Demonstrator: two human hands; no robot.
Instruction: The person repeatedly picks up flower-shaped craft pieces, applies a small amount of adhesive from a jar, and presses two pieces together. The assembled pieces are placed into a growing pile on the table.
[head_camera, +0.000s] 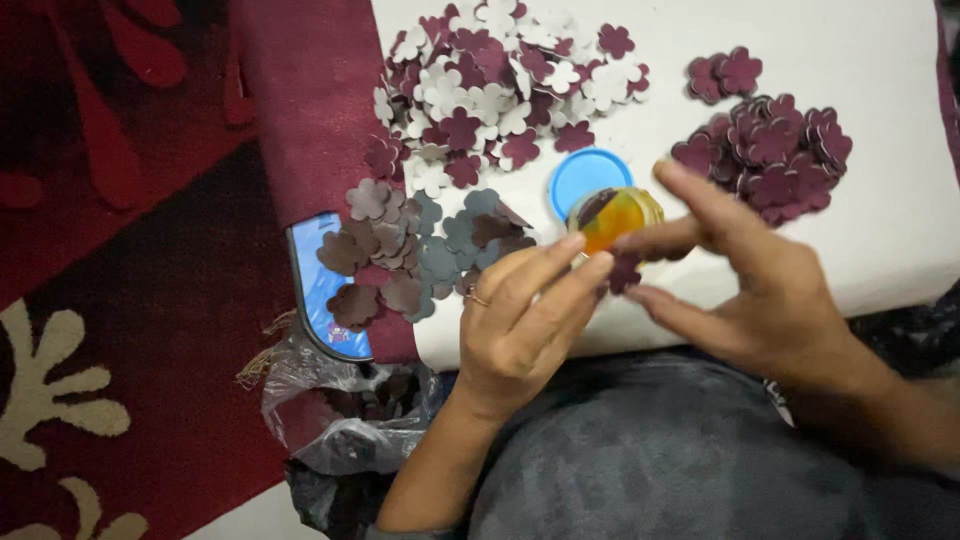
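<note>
Two hands meeting fingertip to fingertip, left hand (520, 325) and right hand (770, 290) pinching a maroon flower cutout (625, 272)

Head view, looking down. The left hand (520, 325), with a ring on one finger, and the right hand (760, 285) meet over a maroon flower-shaped cutout (624, 272), pinched between the fingertips. Just behind them stands an open jar of amber glue (615, 215), touching its blue lid (585, 177). On the white board (880, 70) lie a mixed maroon-and-white flower pile (500, 85), a maroon stack (770, 155) and a grey-brown cluster (420, 250). A clear plastic bag (340, 405) rests on the red carpet (120, 250).
</note>
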